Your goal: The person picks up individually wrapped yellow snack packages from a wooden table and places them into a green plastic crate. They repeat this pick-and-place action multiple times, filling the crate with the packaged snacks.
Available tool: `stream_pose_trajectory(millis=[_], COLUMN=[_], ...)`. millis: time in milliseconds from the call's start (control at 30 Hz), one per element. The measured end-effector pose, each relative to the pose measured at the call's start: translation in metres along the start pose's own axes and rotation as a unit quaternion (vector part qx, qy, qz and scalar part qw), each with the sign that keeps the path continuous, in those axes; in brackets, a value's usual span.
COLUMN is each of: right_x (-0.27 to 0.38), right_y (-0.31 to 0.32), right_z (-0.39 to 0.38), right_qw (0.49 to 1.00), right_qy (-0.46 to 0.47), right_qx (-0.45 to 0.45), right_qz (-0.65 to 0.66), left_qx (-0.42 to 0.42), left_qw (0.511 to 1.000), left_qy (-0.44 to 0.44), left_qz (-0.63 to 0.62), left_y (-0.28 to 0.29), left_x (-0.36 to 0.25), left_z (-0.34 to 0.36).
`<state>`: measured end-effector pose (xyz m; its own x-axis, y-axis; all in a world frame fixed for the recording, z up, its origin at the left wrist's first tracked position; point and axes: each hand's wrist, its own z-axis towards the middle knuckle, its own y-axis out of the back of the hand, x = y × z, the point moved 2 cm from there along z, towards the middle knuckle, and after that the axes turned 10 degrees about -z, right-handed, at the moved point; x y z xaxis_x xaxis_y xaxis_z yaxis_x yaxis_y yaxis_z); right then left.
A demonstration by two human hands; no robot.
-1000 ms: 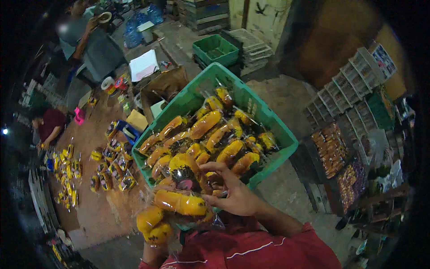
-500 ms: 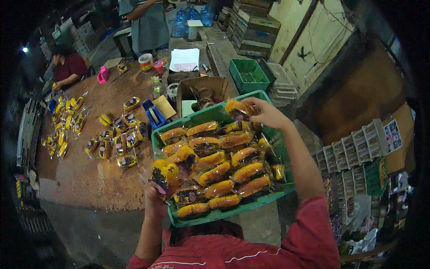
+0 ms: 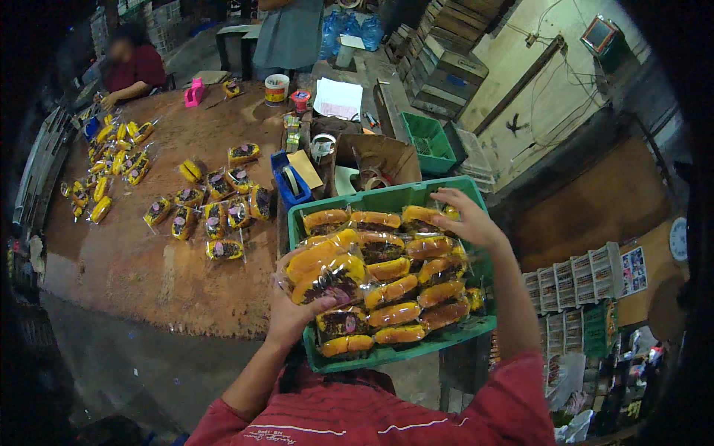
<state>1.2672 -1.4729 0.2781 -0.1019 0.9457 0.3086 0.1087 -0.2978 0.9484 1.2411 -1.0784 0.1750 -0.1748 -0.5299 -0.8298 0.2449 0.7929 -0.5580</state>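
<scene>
I see a worn brown wooden bench [image 3: 134, 275] in a dim storeroom; my left hand [image 3: 294, 308] grips wrapped yellow cakes [image 3: 323, 269], my right hand [image 3: 465, 219] spread over the green plastic crate [image 3: 401, 355].

Glossy clear plastic wrappers [image 3: 327, 271], smooth green plastic crate [image 3: 394, 355], worn matt wooden table [image 3: 134, 267]

The left hand [image 3: 291, 308] is gripping two wrapped yellow cakes [image 3: 323, 269] above the near-left corner of the green crate [image 3: 387, 352]. The right hand [image 3: 465, 219] is resting on a packed cake [image 3: 425, 218] at the crate's far-right corner. More wrapped cakes [image 3: 212, 212] are lying on the brown table [image 3: 134, 267], left of the crate. A blue box [image 3: 286, 186] is sitting just beyond the crate.
</scene>
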Motion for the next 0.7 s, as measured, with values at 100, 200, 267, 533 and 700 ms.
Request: stream_pose_trajectory(millis=[100, 200, 267, 533, 700], right_x=[0.080, 0.160, 0.184, 0.117, 0.039], right_y=[0.002, -0.034, -0.059, -0.031, -0.035], right_z=[-0.025, -0.054, -0.056, -0.067, -0.026], right_qw=[0.986, 0.982, 0.981, 0.877, 0.883], right_qy=[-0.025, 0.052, 0.049, -0.074, -0.121], right_qx=[-0.051, -0.022, -0.036, -0.252, -0.286], right_qz=[0.159, 0.179, 0.183, 0.402, 0.353], left_qx=[0.039, 0.087, 0.118, -0.116, -0.185], left_qw=[0.999, 0.996, 0.993, 0.982, 0.969], left_qy=[0.005, 0.019, 0.011, 0.015, -0.051], left_qz=[-0.015, 0.002, 0.022, -0.149, -0.154], left_y=[-0.005, -0.008, -0.008, 0.090, 0.114], left_x=[-0.006, -0.005, 0.001, 0.021, 0.047], left_z=[0.003, 0.006, 0.007, 0.050, 0.043])
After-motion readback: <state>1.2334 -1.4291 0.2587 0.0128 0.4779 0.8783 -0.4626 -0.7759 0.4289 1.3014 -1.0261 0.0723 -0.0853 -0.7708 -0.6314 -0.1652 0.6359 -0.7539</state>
